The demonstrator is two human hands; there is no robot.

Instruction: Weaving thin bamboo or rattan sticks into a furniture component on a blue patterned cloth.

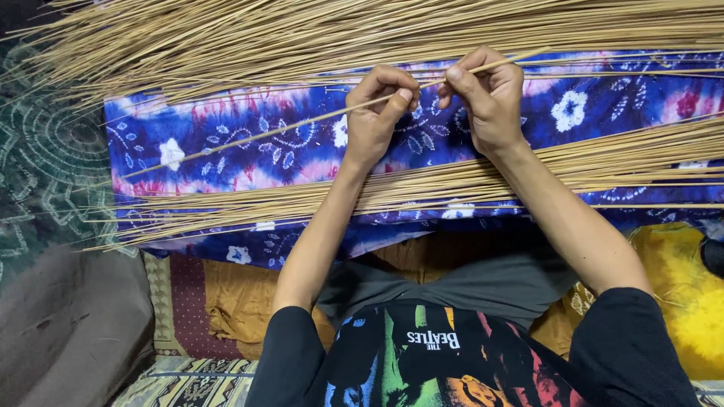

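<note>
A single thin stick (332, 114) is pinched between both hands above the blue tie-dye cloth (249, 143); the left hand (375, 117) and right hand (486, 98) are closed on it. Stick bundles (317, 197) are spread across the cloth, nearer and farther.

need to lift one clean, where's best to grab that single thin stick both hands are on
Probably the middle stretch, where the left hand and right hand pinch it now. The single stick is long, thin and slanted over the blue patterned cloth, clear of both stick bundles, so come from above with fingertips.
</note>
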